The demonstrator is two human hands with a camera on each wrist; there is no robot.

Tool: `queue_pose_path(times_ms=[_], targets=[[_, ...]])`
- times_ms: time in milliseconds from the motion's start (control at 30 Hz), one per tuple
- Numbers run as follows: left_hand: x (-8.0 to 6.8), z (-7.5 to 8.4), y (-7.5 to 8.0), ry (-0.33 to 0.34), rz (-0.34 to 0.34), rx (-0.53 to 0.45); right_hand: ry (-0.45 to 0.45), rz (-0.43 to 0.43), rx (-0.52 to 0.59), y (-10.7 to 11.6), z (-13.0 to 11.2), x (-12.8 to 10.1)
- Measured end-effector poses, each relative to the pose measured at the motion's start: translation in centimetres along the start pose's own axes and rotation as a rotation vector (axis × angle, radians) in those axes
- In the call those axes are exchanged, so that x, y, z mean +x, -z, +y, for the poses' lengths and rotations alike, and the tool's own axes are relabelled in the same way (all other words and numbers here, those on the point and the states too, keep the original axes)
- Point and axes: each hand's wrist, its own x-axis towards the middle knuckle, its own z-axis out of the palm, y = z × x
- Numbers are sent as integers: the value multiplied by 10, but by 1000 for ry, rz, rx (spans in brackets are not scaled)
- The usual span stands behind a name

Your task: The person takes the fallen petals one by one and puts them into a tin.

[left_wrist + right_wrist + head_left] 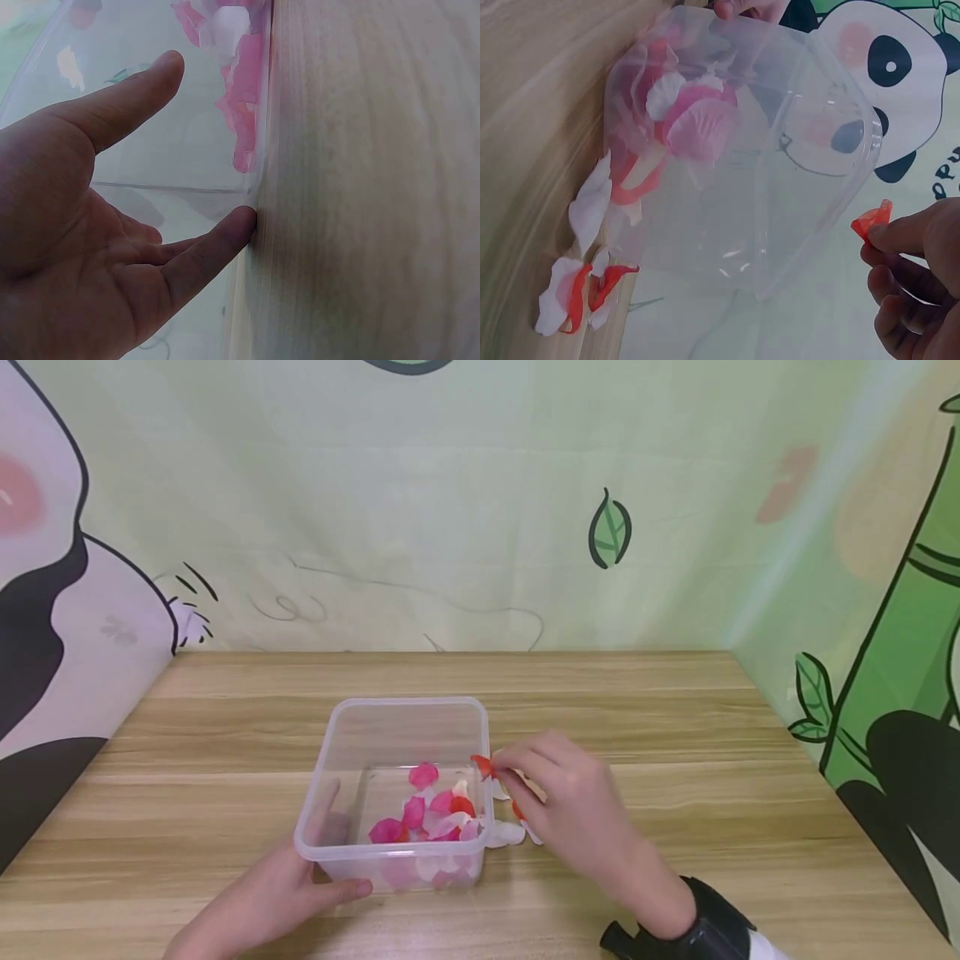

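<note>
A clear plastic box [408, 727] stands on the wooden table [675, 735] and holds pink, red and white petals [431, 818]. My right hand [498, 768] pinches a red petal [482, 766] just at the box's right rim; the right wrist view shows that petal [873, 220] between my fingertips [889, 236], beside the box wall [780, 195]. My left hand [315, 881] braces the box's near left corner, thumb on the front wall and straight fingers against the left wall. In the left wrist view the hand [206, 141] lies flat on the plastic [150, 150].
Several loose red and white petals [506, 832] lie on the table just right of the box, partly under my right hand; they also show in the right wrist view [577, 292]. A cartoon panda backdrop [450, 527] walls in the table at the back and sides.
</note>
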Motion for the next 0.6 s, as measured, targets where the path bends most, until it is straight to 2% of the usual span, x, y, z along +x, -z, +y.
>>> queue_pose_path(times_ms=[267, 400, 600], targets=[[0, -1, 0, -61, 16, 18, 54, -20, 41, -5, -6, -1], [0, -1, 0, -57, 20, 32, 76, -35, 40, -7, -7, -1], [0, -1, 0, -24, 6, -13, 29, -58, 33, -5, -5, -2]])
